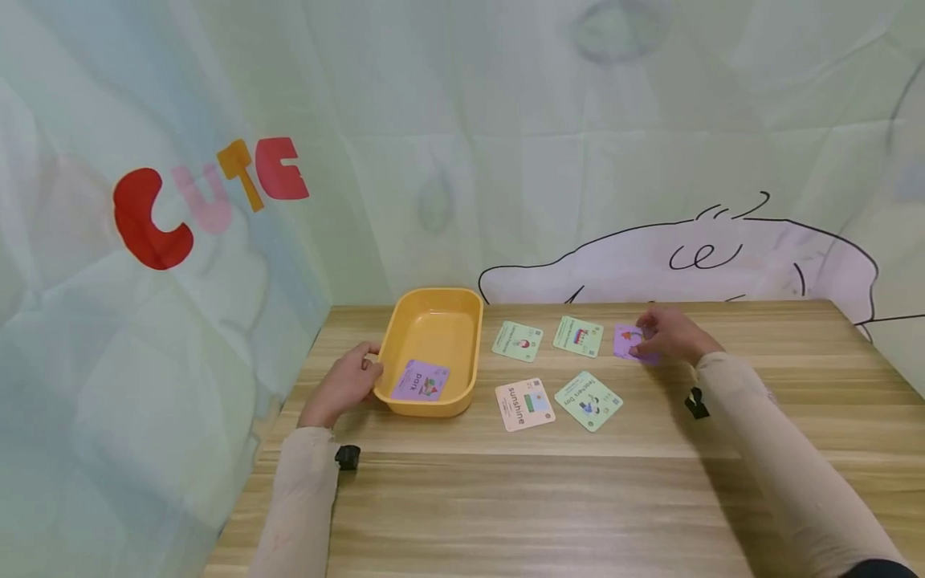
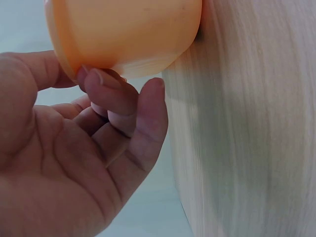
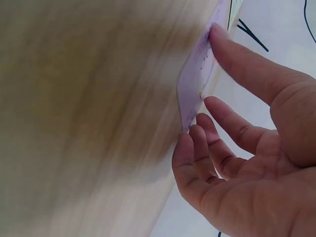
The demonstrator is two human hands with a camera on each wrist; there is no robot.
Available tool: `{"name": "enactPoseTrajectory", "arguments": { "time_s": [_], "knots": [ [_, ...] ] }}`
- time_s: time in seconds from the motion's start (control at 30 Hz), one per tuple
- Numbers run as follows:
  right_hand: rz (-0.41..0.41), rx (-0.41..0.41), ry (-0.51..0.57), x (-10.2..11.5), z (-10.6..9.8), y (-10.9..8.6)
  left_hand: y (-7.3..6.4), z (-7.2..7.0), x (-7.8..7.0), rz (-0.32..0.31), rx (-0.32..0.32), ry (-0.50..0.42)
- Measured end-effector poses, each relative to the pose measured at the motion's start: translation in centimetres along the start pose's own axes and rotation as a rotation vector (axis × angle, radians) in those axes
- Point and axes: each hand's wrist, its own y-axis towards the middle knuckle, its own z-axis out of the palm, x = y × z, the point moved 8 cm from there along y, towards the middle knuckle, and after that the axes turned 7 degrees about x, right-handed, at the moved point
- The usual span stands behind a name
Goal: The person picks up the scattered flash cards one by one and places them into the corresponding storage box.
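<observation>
Plainly, purple card [image 1: 625, 341], within right grip [image 1: 672, 333]

Yellow tray [image 1: 437, 337] and purple card [image 1: 625, 337]: held one in each hand.
Tray: stands upright, open side up, rounded at corners; bears "park" card [image 1: 421, 380] face up in near end. Left hand [image 1: 345, 387] at left rim, gripping. Card: lies face up, well right of tray, pinched by right hand [image 1: 674, 335].

"CUTE" on backdrop [image 1: 238, 265], "park", "sunshine", "Teachers Day" cards [image 1: 420, 380] [image 1: 525, 405] [image 1: 588, 400]
</observation>
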Motion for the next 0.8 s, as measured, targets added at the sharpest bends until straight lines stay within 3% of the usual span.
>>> {"name": "enactPoseTrajectory", "arguments": {
  "time_s": [0.57, 0.8],
  "knots": [
    [0.042, 0.042, -0.173, 1.3, -0.5, 0.7, -0.2, 0.0, -0.1, -0.033, -0.008, -0.005],
    [0.097, 0.078, -0.175, 0.8, -0.2, 1.1, -0.1, 0.0, -0.1, -0.030, -0.009, 0.003]
  ]
}}
